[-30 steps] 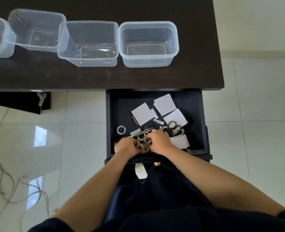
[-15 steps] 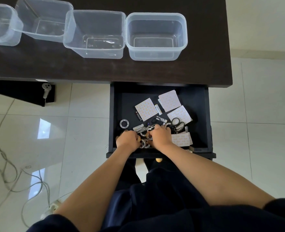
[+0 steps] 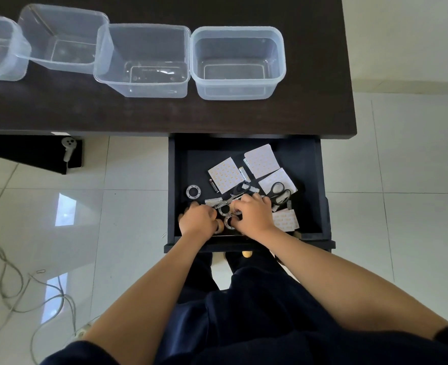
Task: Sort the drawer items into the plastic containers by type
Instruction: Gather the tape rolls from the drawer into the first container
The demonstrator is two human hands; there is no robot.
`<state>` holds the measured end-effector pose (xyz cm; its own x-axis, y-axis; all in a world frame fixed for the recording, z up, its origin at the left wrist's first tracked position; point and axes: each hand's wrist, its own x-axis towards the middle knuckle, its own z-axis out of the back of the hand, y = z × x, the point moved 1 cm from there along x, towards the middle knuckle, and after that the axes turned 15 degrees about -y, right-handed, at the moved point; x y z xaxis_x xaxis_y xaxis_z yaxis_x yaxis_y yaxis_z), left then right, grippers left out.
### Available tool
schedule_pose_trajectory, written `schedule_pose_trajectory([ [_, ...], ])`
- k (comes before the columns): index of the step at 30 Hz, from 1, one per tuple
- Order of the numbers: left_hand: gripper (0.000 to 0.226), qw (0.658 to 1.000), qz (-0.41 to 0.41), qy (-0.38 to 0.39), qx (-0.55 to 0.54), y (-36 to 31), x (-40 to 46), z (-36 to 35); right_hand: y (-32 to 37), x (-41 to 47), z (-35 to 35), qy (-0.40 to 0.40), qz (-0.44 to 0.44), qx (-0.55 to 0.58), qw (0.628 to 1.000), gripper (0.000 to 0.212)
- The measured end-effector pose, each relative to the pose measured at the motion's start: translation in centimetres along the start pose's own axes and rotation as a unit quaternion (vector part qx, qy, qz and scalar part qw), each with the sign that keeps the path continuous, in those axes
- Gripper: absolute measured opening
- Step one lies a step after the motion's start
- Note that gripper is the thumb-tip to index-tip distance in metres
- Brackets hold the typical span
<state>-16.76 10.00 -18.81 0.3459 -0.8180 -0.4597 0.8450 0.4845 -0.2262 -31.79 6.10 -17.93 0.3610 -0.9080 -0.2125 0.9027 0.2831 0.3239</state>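
Note:
The dark drawer (image 3: 172,185) is pulled open under the table. It holds several white dotted sheets (image 3: 223,175), black-handled scissors (image 3: 280,192), batteries (image 3: 213,186) and grey tape rolls (image 3: 193,192). My left hand (image 3: 198,218) is at the drawer's near left, fingers curled around a tan tape roll (image 3: 219,227). My right hand (image 3: 253,213) lies beside it, fingertips closed on a grey tape roll (image 3: 228,222). Several clear plastic containers (image 3: 238,61) stand in a row on the table, with nothing in them.
The dark table (image 3: 165,114) runs across the top, its right edge near the drawer's right side. Loose cables (image 3: 7,272) lie on the tiled floor at left. A white handle-shaped object (image 3: 69,148) sits under the table. My dark-clothed lap fills the bottom.
Both hands have stayed at the near end of the drawer, fingers shifting among the tape rolls. The view itself has moved a little.

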Motion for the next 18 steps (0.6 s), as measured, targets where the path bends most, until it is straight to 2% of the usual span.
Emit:
schedule_pose_trajectory([
  [4,0.025,0.999,-0.008,-0.039,-0.026,0.1,-0.7,1.0,-0.4,-0.6,0.8,-0.089,-0.027,0.045,0.995,0.01],
  [7,0.023,0.998,-0.011,-0.048,-0.044,-0.1,-1.1,1.7,-0.5,-0.8,1.0,-0.117,-0.042,0.044,0.991,0.012],
  [13,0.01,0.997,-0.019,-0.042,-0.07,0.0,-2.0,3.7,-0.1,-0.7,1.7,-0.102,-0.056,0.039,0.992,0.017],
  [18,0.014,0.997,-0.028,-0.04,-0.066,0.2,-2.6,5.0,0.9,-0.6,2.8,-0.068,-0.091,0.078,0.99,0.015],
])
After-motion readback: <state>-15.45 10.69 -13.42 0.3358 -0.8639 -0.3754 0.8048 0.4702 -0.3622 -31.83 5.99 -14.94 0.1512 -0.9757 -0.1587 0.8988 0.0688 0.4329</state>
